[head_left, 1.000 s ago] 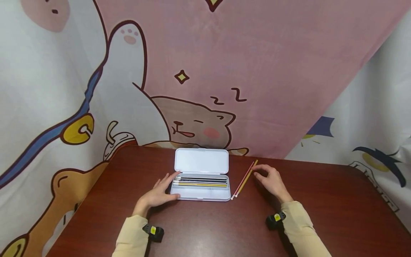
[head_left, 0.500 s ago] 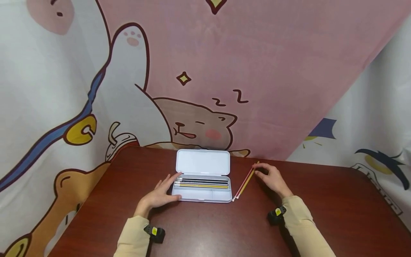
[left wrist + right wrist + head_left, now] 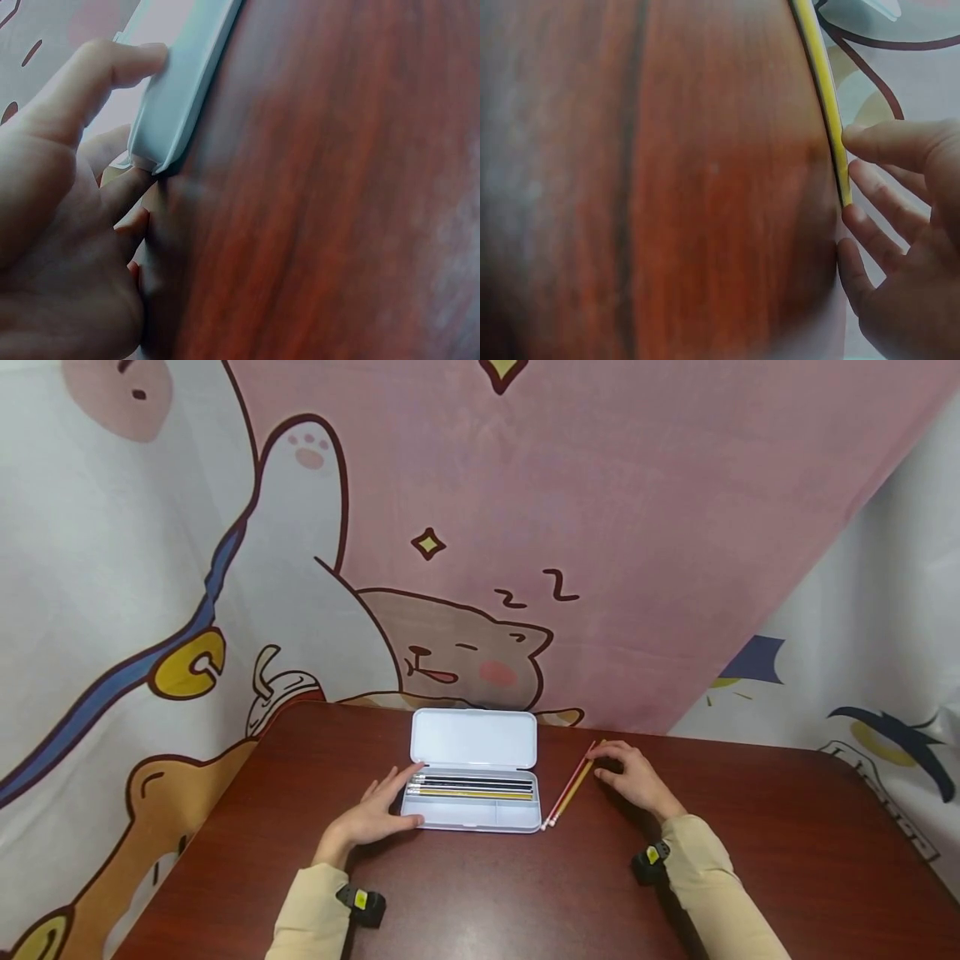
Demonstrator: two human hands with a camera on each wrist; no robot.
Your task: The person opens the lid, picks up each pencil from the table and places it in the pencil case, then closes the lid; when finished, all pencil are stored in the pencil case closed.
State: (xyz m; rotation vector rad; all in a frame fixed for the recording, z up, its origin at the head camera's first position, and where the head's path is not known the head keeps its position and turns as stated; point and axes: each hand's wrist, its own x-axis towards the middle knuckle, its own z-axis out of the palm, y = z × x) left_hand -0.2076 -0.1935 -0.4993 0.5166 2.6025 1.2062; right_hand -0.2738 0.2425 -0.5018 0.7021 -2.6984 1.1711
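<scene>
A white pencil case (image 3: 450, 814) lies on the table with its lid (image 3: 474, 739) raised. Several pencils (image 3: 472, 783), black and yellow ones, lie in its rear compartment. My left hand (image 3: 367, 816) holds the case's left end, thumb at the front edge and forefinger at the back; the left wrist view shows the thumb against the case wall (image 3: 169, 105). To the right of the case, a red pencil (image 3: 574, 773) and a yellow pencil (image 3: 572, 793) lie slanted side by side, eraser ends toward me. My right hand (image 3: 636, 781) touches their far ends with its fingertips.
The brown table (image 3: 480, 893) has its back edge against a cartoon-printed curtain (image 3: 637, 527). A small black camera (image 3: 367, 907) is strapped to the left wrist and another camera (image 3: 649, 862) to the right.
My right hand shifts slightly over the far ends of the red and yellow pencils, and their spacing changes a little. The left hand and the case stay together.
</scene>
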